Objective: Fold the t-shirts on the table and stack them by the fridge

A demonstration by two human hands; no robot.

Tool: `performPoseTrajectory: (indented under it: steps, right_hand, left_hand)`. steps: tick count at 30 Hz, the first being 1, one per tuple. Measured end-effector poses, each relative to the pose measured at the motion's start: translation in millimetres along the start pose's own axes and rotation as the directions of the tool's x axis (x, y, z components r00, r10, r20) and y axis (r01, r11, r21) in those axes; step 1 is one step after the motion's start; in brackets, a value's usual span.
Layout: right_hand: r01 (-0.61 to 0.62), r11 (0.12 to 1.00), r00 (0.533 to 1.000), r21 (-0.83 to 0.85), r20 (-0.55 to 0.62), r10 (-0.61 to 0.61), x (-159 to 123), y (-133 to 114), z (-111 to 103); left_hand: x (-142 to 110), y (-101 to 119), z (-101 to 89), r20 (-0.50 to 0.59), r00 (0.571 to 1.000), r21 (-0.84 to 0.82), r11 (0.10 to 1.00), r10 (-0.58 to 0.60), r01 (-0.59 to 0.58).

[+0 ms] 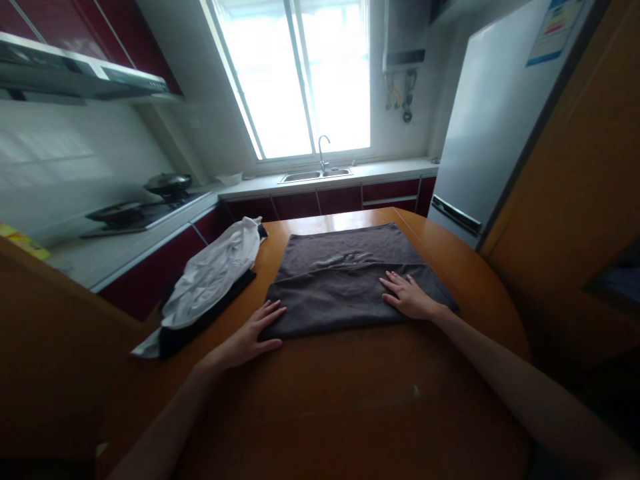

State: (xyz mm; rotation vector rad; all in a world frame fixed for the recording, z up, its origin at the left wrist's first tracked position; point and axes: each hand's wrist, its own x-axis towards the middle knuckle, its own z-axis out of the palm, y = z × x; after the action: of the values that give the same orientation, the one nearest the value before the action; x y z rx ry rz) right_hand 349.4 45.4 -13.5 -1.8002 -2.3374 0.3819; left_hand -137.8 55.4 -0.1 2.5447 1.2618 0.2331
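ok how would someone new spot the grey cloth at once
Find the big wooden table. The left hand and right hand touch the grey cloth. Unlike the rumpled white cloth beside it, it lies flat and shows a pale design.

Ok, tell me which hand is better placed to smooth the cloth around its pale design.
The right hand, probably: it lies flat on the grey cloth, nearer the pale design, while the left hand sits out at the near left corner.

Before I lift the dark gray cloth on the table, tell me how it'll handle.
The dark gray cloth will likely sag, as soft wrinkles cross it. It looks light, lying thin and flat. Pushed, it may slide or bunch on the smooth, glossy table.
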Motion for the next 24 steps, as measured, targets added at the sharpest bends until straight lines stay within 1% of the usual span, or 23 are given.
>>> performPoseTrajectory:
  steps: [3,6,8,10,12,14,16,17,18,20,22,24]
  right_hand:
    - [-0.003,1.000,1.000,0.009,0.001,0.003,-1,-2,0]
    - [-0.001,0.999,1.000,0.036,-0.025,0.002,-1,-1,2]
    - [0.016,0.998,0.997,0.069,-0.073,-0.011,-1,3,1]
    - [0.035,0.993,0.985,0.110,-0.170,-0.016,-1,10,-4]
    - [0.052,0.985,0.950,0.164,-0.311,0.001,-2,19,-15]
    - [0.080,0.974,0.894,0.211,-0.447,0.024,-6,28,-29]
    - [0.112,0.970,0.847,0.217,-0.531,0.021,-17,36,-41]
    - [0.125,0.971,0.840,0.202,-0.543,0.005,-25,39,-45]
    - [0.132,0.975,0.845,0.177,-0.534,-0.017,-35,42,-46]
    - [0.129,0.986,0.877,0.106,-0.475,-0.064,-59,46,-44]
    - [0.116,0.993,0.910,0.006,-0.402,-0.104,-84,47,-37]
    - [0.108,0.987,0.925,-0.118,-0.353,-0.143,-104,48,-29]
  left_hand:
    - [0,-1,0.7,0.002,1.000,-0.026,1.000,-0.006,0.006]
    - [0,0,1.2,0.002,1.000,-0.046,0.999,-0.009,0.009]
    - [-1,2,0.7,-0.003,1.000,-0.056,0.998,-0.011,0.011]
    - [-2,7,-1.3,-0.021,1.000,-0.064,0.998,-0.009,0.007]
    - [-4,12,-5.6,-0.060,0.998,-0.052,0.999,0.003,-0.007]
    - [-6,17,-12.5,-0.096,0.995,-0.010,0.999,0.036,-0.037]
    - [-8,21,-21.4,-0.097,0.992,0.043,0.996,0.083,-0.079]
    - [-8,23,-25.9,-0.082,0.991,0.069,0.993,0.101,-0.096]
    - [-9,25,-30.2,-0.062,0.992,0.097,0.989,0.114,-0.108]
    - [-10,29,-36.6,-0.030,0.992,0.156,0.981,0.120,-0.114]
    - [-11,35,-39.4,-0.008,0.992,0.206,0.971,0.122,-0.118]
    - [-13,40,-38.3,0.012,0.992,0.242,0.963,0.124,-0.123]
